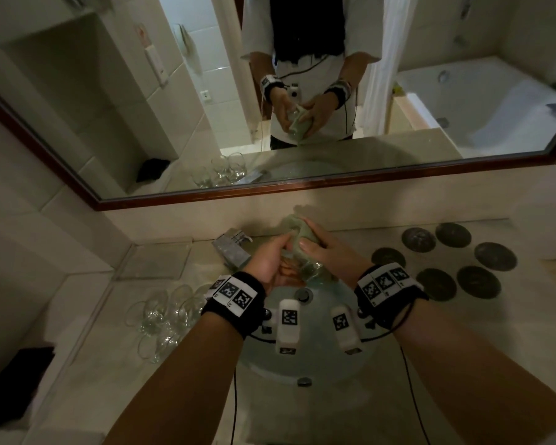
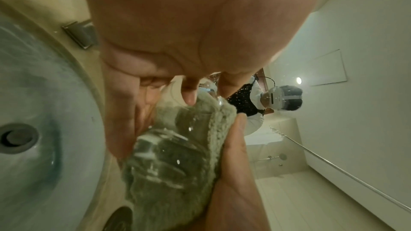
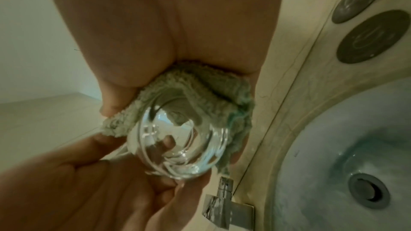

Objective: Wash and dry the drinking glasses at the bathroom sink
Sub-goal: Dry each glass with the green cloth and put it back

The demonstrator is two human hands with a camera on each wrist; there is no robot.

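Note:
A clear drinking glass (image 1: pixel 307 268) is held above the sink (image 1: pixel 270 374), its base towards me. My left hand (image 1: pixel 278 253) grips the glass (image 3: pixel 177 143) from the left, fingers curled round its side. My right hand (image 1: pixel 310 240) holds a green terry cloth (image 1: pixel 294 224) pressed against the glass, with part of the cloth (image 3: pixel 200 87) pushed inside the bowl. In the left wrist view the cloth (image 2: pixel 213 129) wraps the right side of the glass (image 2: pixel 164 150). Several more clear glasses (image 1: pixel 161 316) stand on the counter to the left of the sink.
A chrome faucet (image 1: pixel 235 248) stands at the back left of the basin. A clear glass tray (image 1: pixel 154 258) lies behind the waiting glasses. Several dark round coasters (image 1: pixel 446 261) cover the counter on the right. A black object (image 1: pixel 16 380) sits at the left edge. A mirror (image 1: pixel 302 91) hangs behind.

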